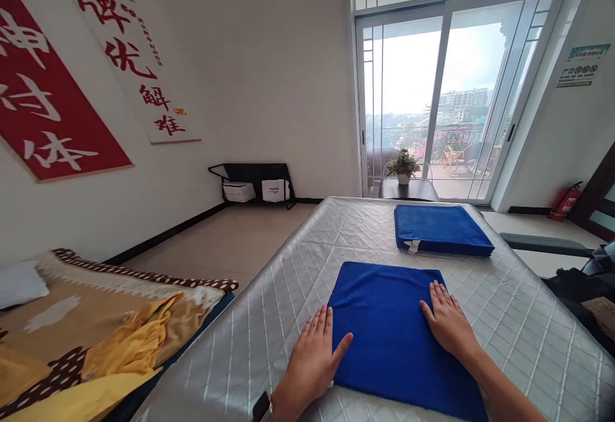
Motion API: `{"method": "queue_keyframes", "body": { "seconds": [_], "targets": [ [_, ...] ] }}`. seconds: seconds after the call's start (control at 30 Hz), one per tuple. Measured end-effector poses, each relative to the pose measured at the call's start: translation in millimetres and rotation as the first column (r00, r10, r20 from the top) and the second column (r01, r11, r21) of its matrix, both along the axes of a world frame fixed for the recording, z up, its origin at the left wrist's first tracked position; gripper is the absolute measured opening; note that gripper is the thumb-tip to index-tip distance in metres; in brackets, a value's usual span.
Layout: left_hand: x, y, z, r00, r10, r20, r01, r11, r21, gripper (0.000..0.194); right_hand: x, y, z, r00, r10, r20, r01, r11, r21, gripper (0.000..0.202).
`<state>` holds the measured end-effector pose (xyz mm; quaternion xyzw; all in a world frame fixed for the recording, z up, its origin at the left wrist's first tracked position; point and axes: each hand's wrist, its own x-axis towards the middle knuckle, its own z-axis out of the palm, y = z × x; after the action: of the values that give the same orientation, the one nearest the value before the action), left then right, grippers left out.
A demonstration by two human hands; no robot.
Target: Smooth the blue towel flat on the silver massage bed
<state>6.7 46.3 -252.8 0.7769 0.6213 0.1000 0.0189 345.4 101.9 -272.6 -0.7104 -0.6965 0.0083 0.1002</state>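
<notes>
Closest to the viewer, a person's left hand [313,355] is lying palm down, a dark watch [261,405] circling its wrist. From where I'm standing in the room, its grip is looking fully relaxed: fingers together and straight, thumb spread wide, nothing being pinched. The thumb is reaching over the left edge of a blue cloth [384,339], while the fingers are running along that same edge. Opposite, the right hand [448,323] is resting flat across the cloth's right edge, thumb on the fabric, fingers extended, its grip also loose and closing on nothing.

The blue cloth is lying spread and nearly square between the hands, on the near part of a silver quilted bench [259,326]. A few shallow ripples are crossing it near its far left corner; whether it is folded double, I'm not able to tell.

Judging by its velvety surface, the cloth is likely to be handling as something light, soft and limp, hardly fragile, draping rather than holding a shape. Its edges and corners are offering the best hold, with thumb above and fingers slipping underneath; a grip at only one corner would probably leave the rest sagging.

Beyond it, a neat stack of blue cloths [442,227] is sitting well apart from both hands, a white tag [412,246] poking from its near side.
</notes>
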Motion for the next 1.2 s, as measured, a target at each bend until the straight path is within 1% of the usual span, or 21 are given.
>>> {"method": "queue_keyframes", "body": {
  "seconds": [0.07, 0.1, 0.17, 0.23, 0.3, 0.37, 0.43, 0.5, 0.6, 0.7, 0.83, 0.97, 1.03, 1.1, 1.2],
  "targets": [
    [23, 9, 16.0, 1.000, -0.010, -0.009, 0.010, 1.000, -0.009, 0.089, 2, 0, -2.6, 1.000, 0.000, -0.002, 0.000, 1.000, 0.001, 0.073],
    [38, 13, 23.7, 0.999, -0.049, -0.008, 0.049, 0.999, -0.008, 0.088, 3, 0, -2.9, 1.000, 0.000, 0.004, 0.000, 1.000, -0.002, 0.072],
    [75, 22, 35.6, 0.982, -0.191, 0.002, 0.191, 0.981, 0.016, 0.084, 7, 1, -3.0, 0.999, -0.002, 0.032, 0.002, 1.000, -0.008, 0.071],
    [116, 30, 41.5, 0.930, -0.367, 0.011, 0.366, 0.929, 0.053, 0.077, 12, 1, -4.7, 0.998, 0.003, 0.066, -0.002, 1.000, -0.010, 0.072],
    [154, 38, 41.7, 0.873, -0.488, 0.011, 0.486, 0.871, 0.066, 0.075, 19, 1, -8.7, 0.996, 0.026, 0.091, -0.026, 1.000, 0.000, 0.072],
    [183, 46, 37.8, 0.845, -0.535, 0.020, 0.533, 0.843, 0.070, 0.074, 25, 0, -14.0, 0.993, 0.061, 0.101, -0.063, 0.998, 0.020, 0.068],
    [201, 53, 31.6, 0.842, -0.538, 0.048, 0.535, 0.842, 0.067, 0.075, 29, 0, -18.6, 0.991, 0.075, 0.107, -0.080, 0.996, 0.040, 0.065],
    [207, 59, 24.1, 0.848, -0.524, 0.079, 0.522, 0.852, 0.043, 0.076, 29, 0, -21.0, 0.991, 0.072, 0.111, -0.078, 0.996, 0.048, 0.065],
    [197, 65, 13.4, 0.862, -0.498, 0.094, 0.500, 0.866, 0.002, 0.079, 27, 1, -20.1, 0.993, 0.037, 0.108, -0.042, 0.998, 0.046, 0.069],
    [174, 71, 6.5, 0.887, -0.457, 0.068, 0.458, 0.889, -0.011, 0.080, 24, 2, -16.6, 0.996, 0.007, 0.091, -0.011, 0.999, 0.038, 0.070],
    [133, 81, 5.7, 0.931, -0.364, 0.033, 0.365, 0.930, -0.040, 0.080, 24, 2, -12.0, 0.999, -0.001, 0.046, 0.000, 1.000, 0.032, 0.072],
    [89, 92, 8.4, 0.971, -0.238, -0.002, 0.237, 0.966, -0.100, 0.086, 22, 0, -6.9, 1.000, -0.012, 0.007, 0.012, 1.000, 0.015, 0.072],
    [71, 97, 7.4, 0.983, -0.184, -0.020, 0.181, 0.979, -0.097, 0.088, 21, -1, -4.4, 1.000, -0.018, -0.001, 0.018, 1.000, 0.005, 0.072],
    [57, 101, 4.4, 0.990, -0.141, -0.030, 0.138, 0.988, -0.075, 0.089, 20, -2, -2.7, 1.000, -0.024, -0.007, 0.024, 1.000, -0.001, 0.072],
    [45, 105, -0.8, 0.995, -0.102, -0.022, 0.100, 0.994, -0.052, 0.088, 18, -2, -1.9, 0.999, -0.033, -0.016, 0.033, 0.999, -0.011, 0.072]
  ]
}}
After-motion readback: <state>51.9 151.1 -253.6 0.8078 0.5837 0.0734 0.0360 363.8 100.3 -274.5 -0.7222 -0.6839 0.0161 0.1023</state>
